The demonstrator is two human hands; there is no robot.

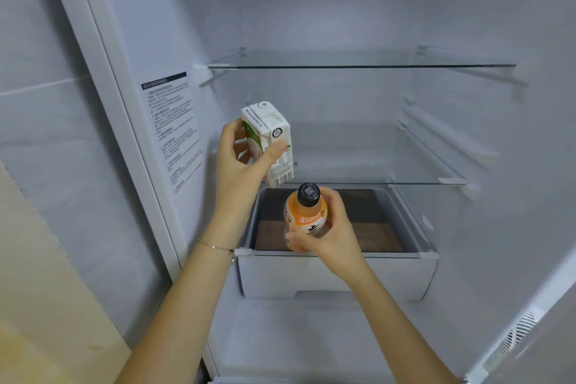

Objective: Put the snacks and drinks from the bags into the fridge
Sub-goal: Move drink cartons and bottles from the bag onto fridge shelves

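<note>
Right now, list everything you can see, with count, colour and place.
fridge: one, white, open, filling the view
upper shelf: one, clear glass, across the middle
lower shelf: one, clear glass, above the drawer
drawer: one, white, at the bottom
notice: one, white with black print, on the fridge's left inner wall
carton: one, white and green, held in front of the lower shelf
bottle: one, orange with a black cap, held above the drawer
bracelet: one, thin, on the left wrist
left hand: one, grips the carton
right hand: one, grips the bottle
</note>
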